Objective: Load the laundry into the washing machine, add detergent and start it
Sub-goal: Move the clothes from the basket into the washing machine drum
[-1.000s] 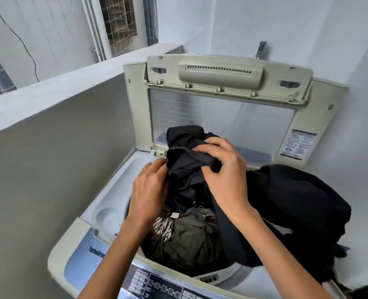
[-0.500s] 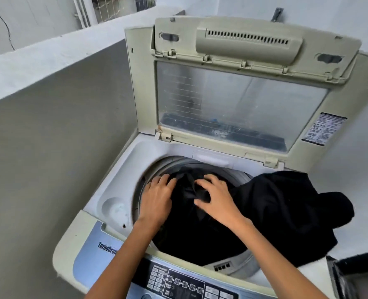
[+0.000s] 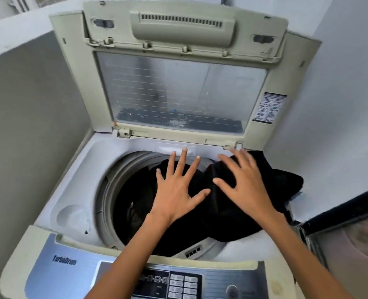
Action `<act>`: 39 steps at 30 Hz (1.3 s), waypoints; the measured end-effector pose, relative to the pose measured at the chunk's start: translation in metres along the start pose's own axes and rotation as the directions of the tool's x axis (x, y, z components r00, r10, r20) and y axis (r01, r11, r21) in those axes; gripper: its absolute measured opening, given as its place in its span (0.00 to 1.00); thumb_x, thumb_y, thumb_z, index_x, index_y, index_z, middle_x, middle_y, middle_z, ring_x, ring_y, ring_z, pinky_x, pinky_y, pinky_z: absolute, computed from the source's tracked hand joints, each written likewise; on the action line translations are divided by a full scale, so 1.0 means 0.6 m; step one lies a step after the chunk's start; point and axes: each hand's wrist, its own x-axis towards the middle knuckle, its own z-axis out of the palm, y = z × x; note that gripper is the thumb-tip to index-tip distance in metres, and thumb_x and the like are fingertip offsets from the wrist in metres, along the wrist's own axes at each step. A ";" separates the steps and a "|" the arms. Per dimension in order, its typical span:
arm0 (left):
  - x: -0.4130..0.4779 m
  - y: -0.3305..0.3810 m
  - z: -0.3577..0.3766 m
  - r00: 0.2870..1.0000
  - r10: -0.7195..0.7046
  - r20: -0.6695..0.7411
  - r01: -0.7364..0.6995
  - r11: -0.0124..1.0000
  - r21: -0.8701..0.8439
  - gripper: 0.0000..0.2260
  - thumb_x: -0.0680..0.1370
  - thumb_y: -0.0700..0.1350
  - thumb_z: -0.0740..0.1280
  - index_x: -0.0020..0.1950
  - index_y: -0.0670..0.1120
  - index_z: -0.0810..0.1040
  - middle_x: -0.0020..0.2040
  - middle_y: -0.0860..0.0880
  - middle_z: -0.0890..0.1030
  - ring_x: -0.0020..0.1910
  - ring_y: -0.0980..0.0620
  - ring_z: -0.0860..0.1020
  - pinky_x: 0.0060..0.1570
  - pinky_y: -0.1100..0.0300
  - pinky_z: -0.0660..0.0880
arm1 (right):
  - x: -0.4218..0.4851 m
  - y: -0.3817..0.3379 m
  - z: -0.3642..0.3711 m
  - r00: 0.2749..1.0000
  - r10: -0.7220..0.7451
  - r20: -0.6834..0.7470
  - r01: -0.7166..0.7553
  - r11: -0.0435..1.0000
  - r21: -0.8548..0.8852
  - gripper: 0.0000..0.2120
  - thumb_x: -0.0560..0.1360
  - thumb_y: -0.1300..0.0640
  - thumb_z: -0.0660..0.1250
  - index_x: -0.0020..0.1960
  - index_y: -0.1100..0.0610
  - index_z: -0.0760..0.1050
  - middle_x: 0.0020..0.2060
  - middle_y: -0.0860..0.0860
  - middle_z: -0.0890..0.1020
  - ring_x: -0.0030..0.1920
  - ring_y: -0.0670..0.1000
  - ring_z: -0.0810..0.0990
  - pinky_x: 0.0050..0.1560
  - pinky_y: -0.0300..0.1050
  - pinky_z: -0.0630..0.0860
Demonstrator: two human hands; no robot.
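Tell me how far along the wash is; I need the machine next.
Done: lid up, dark laundry in the drum. In hand: a black garment hangs over the drum's right rim, both hands, left and right, spread open above it. Left: push it in, add detergent, press start on the control panel.

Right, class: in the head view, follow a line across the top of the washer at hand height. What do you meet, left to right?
Round recess → drum rim → left hand → right hand → black garment draped over the right edge.
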 end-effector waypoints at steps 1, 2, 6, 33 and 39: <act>0.006 0.020 0.006 1.000 0.028 0.012 -0.027 0.999 -0.037 0.36 0.72 0.71 0.53 0.75 0.61 0.42 0.75 0.55 0.32 0.74 0.47 0.33 0.65 0.30 0.52 | -0.005 0.027 -0.011 0.999 0.049 -0.015 -0.049 0.998 -0.026 0.30 0.70 0.41 0.66 0.69 0.48 0.65 0.71 0.55 0.64 0.71 0.59 0.58 0.69 0.61 0.60; 0.013 0.038 0.014 0.998 0.054 0.030 -0.052 0.996 -0.070 0.37 0.72 0.71 0.54 0.75 0.62 0.42 0.74 0.56 0.31 0.74 0.47 0.32 0.64 0.29 0.51 | -0.009 0.054 -0.021 0.994 0.113 -0.003 -0.113 0.993 -0.041 0.33 0.69 0.40 0.67 0.71 0.47 0.63 0.72 0.55 0.63 0.72 0.60 0.57 0.69 0.61 0.59; 0.036 0.095 0.057 0.990 0.100 0.101 -0.089 0.990 -0.108 0.38 0.69 0.73 0.56 0.73 0.66 0.42 0.74 0.57 0.29 0.72 0.45 0.28 0.61 0.25 0.48 | -0.036 0.152 -0.037 0.914 0.370 0.170 -0.378 0.926 0.020 0.43 0.65 0.36 0.70 0.73 0.40 0.52 0.75 0.53 0.51 0.75 0.58 0.47 0.72 0.62 0.53; 0.020 0.080 0.027 0.986 0.047 -0.163 -0.090 0.960 -0.267 0.13 0.71 0.39 0.65 0.54 0.47 0.80 0.46 0.49 0.81 0.46 0.45 0.79 0.42 0.51 0.76 | -0.013 0.038 -0.030 0.998 -0.019 0.061 0.019 1.000 0.004 0.16 0.68 0.61 0.72 0.55 0.56 0.78 0.46 0.53 0.79 0.42 0.59 0.78 0.38 0.50 0.76; -0.017 -0.030 -0.038 0.968 -0.053 -0.246 0.002 0.980 -0.201 0.16 0.68 0.37 0.65 0.55 0.46 0.80 0.50 0.49 0.82 0.48 0.44 0.80 0.44 0.52 0.77 | 0.018 -0.085 0.018 0.995 -0.070 0.069 0.056 0.980 0.189 0.15 0.70 0.58 0.69 0.56 0.57 0.78 0.46 0.54 0.79 0.45 0.57 0.79 0.44 0.52 0.77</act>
